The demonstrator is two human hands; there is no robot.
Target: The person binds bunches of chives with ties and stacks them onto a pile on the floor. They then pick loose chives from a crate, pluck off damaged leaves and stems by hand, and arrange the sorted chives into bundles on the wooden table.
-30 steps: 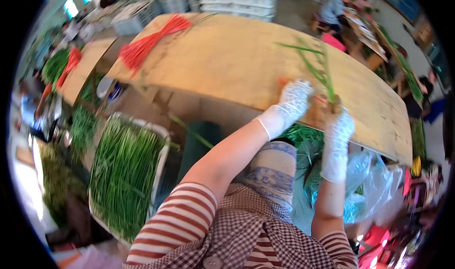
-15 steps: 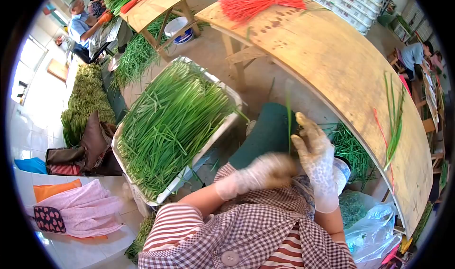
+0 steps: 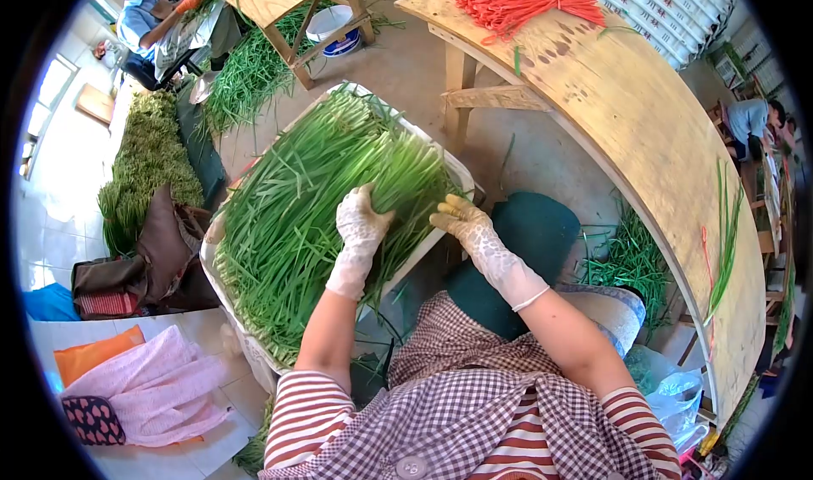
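Long green garlic chives fill a white plastic crate in front of me, with pale stalk ends toward its far right side. My left hand, in a whitish glove, is closed on some chives near the crate's right side, its fingers partly among the leaves. Across from it my right hand, gloved with yellowed fingertips, reaches over the crate's right rim. Its fingers are stretched out, thumb apart, touching the edge of the same chives.
A wooden table curves along my right, bearing red ties and a few loose chives. Green trimmings lie below it. Bags and pink cloth are at left. A person sits far left; another bends at right.
Both hands have moved from above my lap up and left to the chives in the crate. The left hand has taken hold of some. My view has shifted slightly.
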